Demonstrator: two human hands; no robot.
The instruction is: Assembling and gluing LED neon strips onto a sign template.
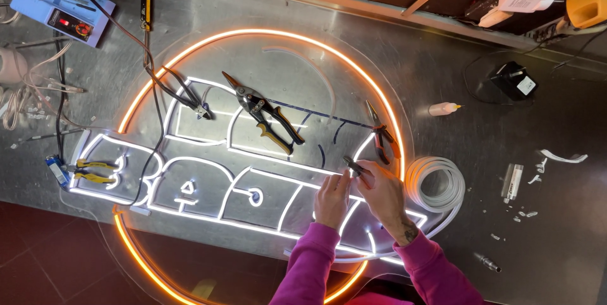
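Mid-fitting on a lit sign [190, 172] lying flat on the steel counter [455, 46]. Both hands meeting over the sign's right lower part, just inside the orange ring [265, 32]. Left hand [332, 199] resting fingertips on the white strip [278, 159], grip pressed down onto it rather than wrapped round anything. Right hand [382, 194] pinching a small dark tool [354, 166], tip aimed at the same spot; exact kind of tool too small to tell. Step in hand, by the look of it: seating or trimming a strip end in its channel, one hand steadying while the other works the tip.

Next move likely calling for fine, steady pressure at that junction, without dragging the strip out of the groove and without nudging the loose tools close by. Red-handled pliers [384, 137] just beside the right hand, snips [265, 115] lying across the sign's middle, coil [436, 185] of white strip touching the ring's right edge. Glue bottle [444, 109] well apart on the counter, yellow pliers [91, 171] at the sign's far left.
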